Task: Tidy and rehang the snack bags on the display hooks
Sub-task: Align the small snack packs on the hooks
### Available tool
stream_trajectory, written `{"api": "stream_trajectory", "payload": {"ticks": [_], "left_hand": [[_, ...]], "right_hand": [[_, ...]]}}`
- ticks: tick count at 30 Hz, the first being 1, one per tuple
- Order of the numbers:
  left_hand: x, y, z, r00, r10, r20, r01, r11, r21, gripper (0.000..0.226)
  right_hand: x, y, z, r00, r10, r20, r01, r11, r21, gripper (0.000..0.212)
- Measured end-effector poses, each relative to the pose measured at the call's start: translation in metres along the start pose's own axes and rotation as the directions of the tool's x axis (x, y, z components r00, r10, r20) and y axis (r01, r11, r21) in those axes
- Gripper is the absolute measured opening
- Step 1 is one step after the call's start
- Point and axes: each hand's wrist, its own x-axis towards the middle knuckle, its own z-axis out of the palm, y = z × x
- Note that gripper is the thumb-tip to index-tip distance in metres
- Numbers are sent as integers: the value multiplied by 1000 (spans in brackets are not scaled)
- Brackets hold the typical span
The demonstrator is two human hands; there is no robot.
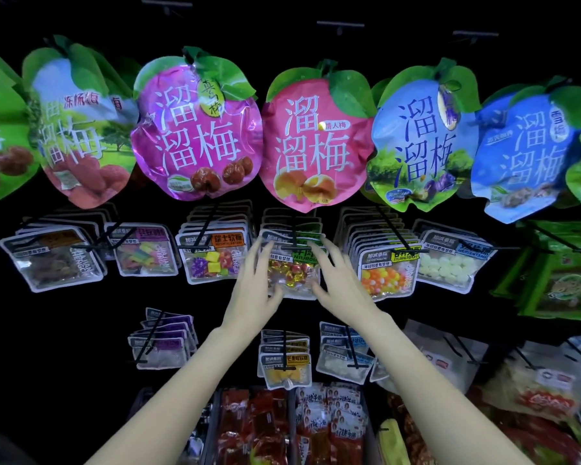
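A clear candy bag with a green label (294,275) hangs at the front of a black hook (294,245) in the middle row, with several like bags behind it. My left hand (254,286) lies against the bag's left edge, fingers straight and pointing up, thumb near the lower left corner. My right hand (337,280) rests spread on the bag's right side, fingertips near the label and thumb at the lower right corner. Neither hand curls round the bag.
Large plum-shaped bags, among them a pink one (316,139), hang in the row above. Neighbouring hooks hold a cube-candy bag (213,260) and an orange-ball candy bag (388,271). Below hang a yellow candy bag (287,370) and red packets in bins (262,427).
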Motion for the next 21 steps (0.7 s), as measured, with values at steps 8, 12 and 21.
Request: {"api": "stream_trajectory", "payload": {"ticks": [8, 12, 21], "left_hand": [[1, 2, 3, 994, -95, -50, 94, 995, -28, 64], [14, 2, -8, 994, -99, -50, 95, 993, -66, 76], [29, -1, -4, 985, -126, 116, 142, 980, -141, 82]], "right_hand": [[-2, -7, 11, 993, 81, -83, -62, 976, 210, 54], [-4, -6, 11, 989, 100, -111, -74, 973, 217, 58], [6, -6, 3, 985, 164, 52, -172, 943, 286, 61]]}}
